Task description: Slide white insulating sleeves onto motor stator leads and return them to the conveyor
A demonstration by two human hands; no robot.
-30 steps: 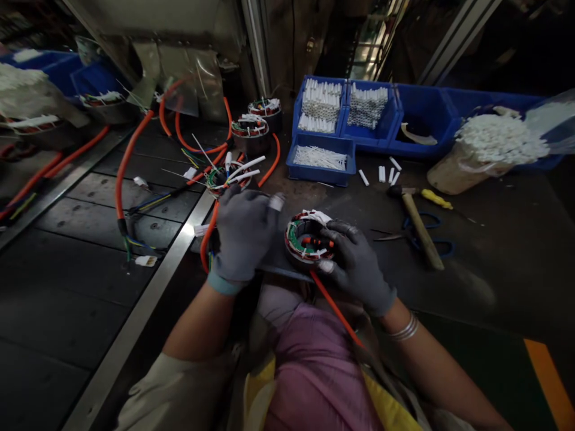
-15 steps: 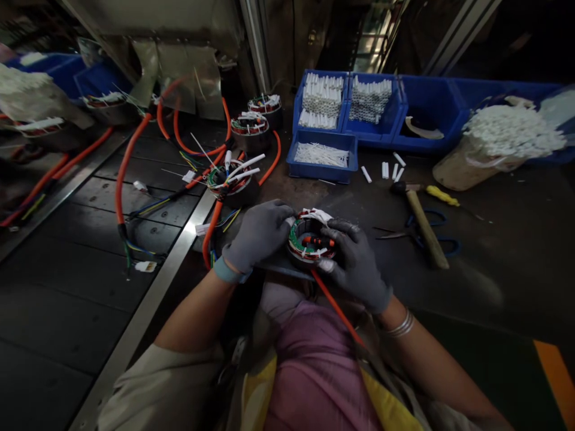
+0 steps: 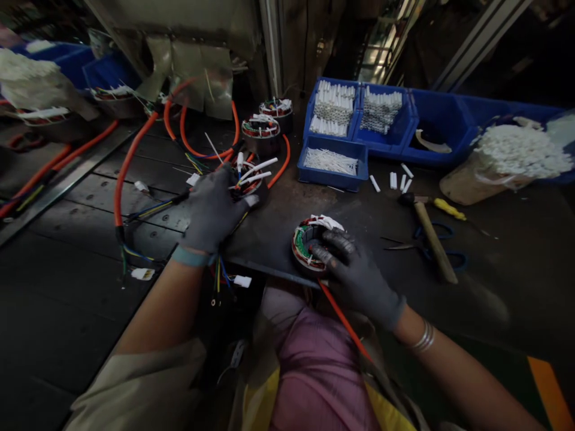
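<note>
My right hand (image 3: pixel 357 272), in a grey glove, grips the right side of a motor stator (image 3: pixel 300 254), its fingers over the rim and into the bore. This stator is a dark ring with copper windings, a green board and white ties, near the bench's front edge. An orange cable (image 3: pixel 344 317) runs down from it towards my lap. My left hand (image 3: pixel 213 209), gloved too, is at the near left side of a second stator (image 3: pixel 256 185), thumb and fingers apart. White sleeves (image 3: pixel 259 169) stick out of that stator; the hand hides part of it.
Two more stators (image 3: pixel 260 140) stand behind. Blue bins (image 3: pixel 332 176) hold white tubes and thin ties. A hammer (image 3: pixel 433 242), scissors (image 3: pixel 453 260), a yellow-handled screwdriver (image 3: pixel 449 208) and a bag of white pieces (image 3: pixel 465 179) lie right. Orange cables (image 3: pixel 119 191) and connectors (image 3: pixel 142 274) spread left.
My left hand has left the near stator and moved left and away to the second stator. My right hand stays on the near stator. The view has shifted slightly left.
</note>
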